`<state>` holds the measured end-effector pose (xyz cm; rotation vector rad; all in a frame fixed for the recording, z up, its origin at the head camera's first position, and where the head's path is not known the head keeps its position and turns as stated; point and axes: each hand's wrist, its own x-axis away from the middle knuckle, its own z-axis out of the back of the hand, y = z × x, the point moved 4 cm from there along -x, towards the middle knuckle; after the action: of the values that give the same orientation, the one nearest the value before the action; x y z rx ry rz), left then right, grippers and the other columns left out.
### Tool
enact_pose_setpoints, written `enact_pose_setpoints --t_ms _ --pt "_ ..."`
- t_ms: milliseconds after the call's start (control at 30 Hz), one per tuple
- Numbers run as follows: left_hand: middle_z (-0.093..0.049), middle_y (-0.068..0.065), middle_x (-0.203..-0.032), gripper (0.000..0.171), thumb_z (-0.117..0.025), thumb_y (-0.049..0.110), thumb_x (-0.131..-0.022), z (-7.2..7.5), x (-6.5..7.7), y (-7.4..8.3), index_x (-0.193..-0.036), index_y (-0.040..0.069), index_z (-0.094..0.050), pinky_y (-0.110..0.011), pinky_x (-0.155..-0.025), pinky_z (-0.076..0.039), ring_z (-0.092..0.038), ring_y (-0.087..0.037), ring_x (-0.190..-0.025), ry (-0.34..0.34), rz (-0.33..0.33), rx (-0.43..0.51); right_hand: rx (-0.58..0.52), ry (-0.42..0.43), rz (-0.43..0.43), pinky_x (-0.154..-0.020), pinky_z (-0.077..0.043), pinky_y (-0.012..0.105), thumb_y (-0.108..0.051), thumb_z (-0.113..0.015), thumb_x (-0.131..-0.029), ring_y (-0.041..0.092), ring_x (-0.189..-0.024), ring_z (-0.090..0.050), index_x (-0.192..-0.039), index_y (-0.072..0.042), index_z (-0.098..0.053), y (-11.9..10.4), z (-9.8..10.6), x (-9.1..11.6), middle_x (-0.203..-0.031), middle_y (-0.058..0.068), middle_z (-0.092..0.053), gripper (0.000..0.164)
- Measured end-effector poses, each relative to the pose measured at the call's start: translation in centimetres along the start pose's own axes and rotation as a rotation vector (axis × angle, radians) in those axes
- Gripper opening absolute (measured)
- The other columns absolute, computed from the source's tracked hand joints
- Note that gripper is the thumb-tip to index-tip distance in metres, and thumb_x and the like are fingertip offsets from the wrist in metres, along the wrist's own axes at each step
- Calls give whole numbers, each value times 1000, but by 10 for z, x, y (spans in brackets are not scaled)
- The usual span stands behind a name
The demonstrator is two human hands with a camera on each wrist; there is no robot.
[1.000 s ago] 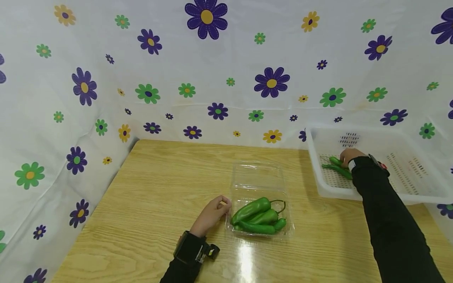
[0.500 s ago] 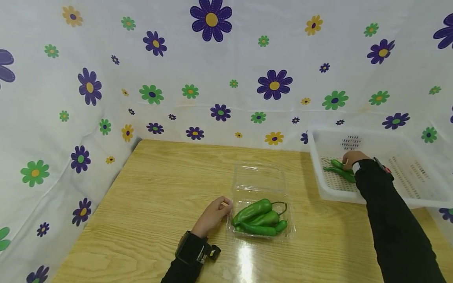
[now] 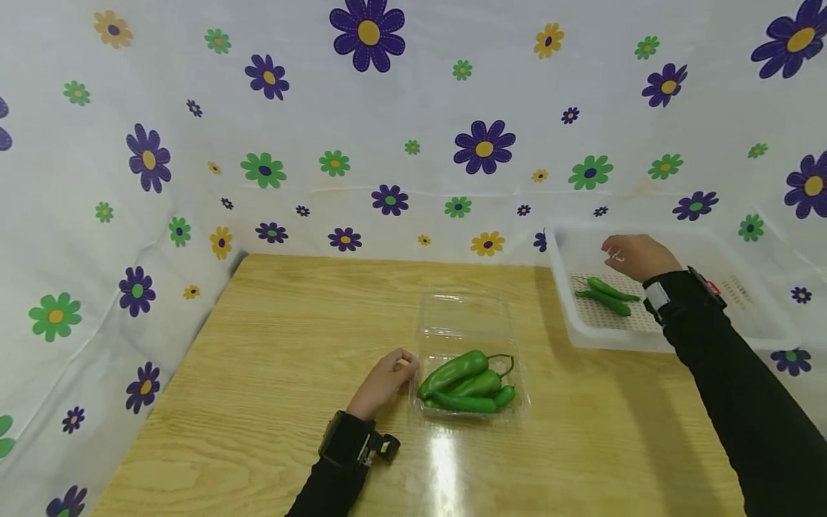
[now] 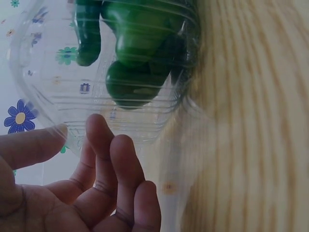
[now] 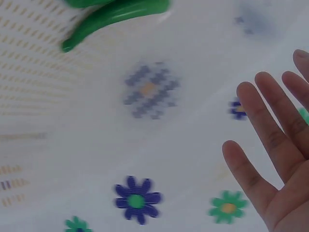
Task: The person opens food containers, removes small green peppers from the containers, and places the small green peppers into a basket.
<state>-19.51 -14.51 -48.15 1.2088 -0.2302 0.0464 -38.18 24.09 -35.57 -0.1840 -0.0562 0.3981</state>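
A clear plastic clamshell box [image 3: 468, 312] lies with its lid back, several green peppers [image 3: 455, 375] in its near half. My left hand [image 3: 385, 382] is at the box's left edge; in the left wrist view its thumb [image 4: 36, 147] and curled fingers [image 4: 128, 169] pinch the rim. Over the white plastic basket [image 3: 584, 336] on the right hovers my right hand [image 3: 639, 257], holding nothing. Its fingers [image 5: 265, 118] are spread and nearly straight in the right wrist view. Below it, two slim green chili peppers [image 3: 606, 296] lie on the basket's perforated floor.
A light wooden table [image 3: 291, 323] carries the box and the basket. Behind and to the left hangs a white flowered cloth [image 3: 400, 93]. The basket's raised walls stand close to the cloth at the back right.
My right hand has let go of the chili peppers and lifted up and back from them. The left hand stays at the box edge. The view has shifted slightly.
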Motion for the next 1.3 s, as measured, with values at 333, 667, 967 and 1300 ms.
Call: enact_pose_setpoints --t_ms 333,667,967,1300 --pt "-58 -8 -78 19 -49 15 -97 2 2 6 -102 -2 -57 -25 -67 -38 -53 -17 -72 -1 0 -2 -2 157 216 -87 -48 49 -6 -67 -85 35 -98 -63 -116 0 -61 -92 20 47 -108 19 -67 32" --pt "-61 -11 -81 17 -49 13 -97 0 -5 -1 -102 -1 -57 -26 -68 -40 -56 -17 -74 -6 7 9 -70 184 526 -79 -52 38 -10 -71 -82 26 -95 -66 -112 -6 -64 -173 -22 75 -107 10 -69 31" --pt "-61 -12 -81 18 -49 13 -97 1 -3 2 -104 -2 -57 -28 -72 -45 -56 -14 -73 -4 2 0 -68 -36 690 -73 -52 29 -18 -72 -83 19 -87 -67 -108 -6 -66 -222 -89 88 -100 7 -69 28" --pt "-59 -7 -76 18 -49 14 -98 0 -1 3 -103 -1 -58 -27 -70 -42 -54 -14 -71 -2 15 29 16 -99 709 -76 -51 29 -26 -70 -84 16 -90 -63 -104 -10 -67 -235 -112 90 -97 3 -68 26"
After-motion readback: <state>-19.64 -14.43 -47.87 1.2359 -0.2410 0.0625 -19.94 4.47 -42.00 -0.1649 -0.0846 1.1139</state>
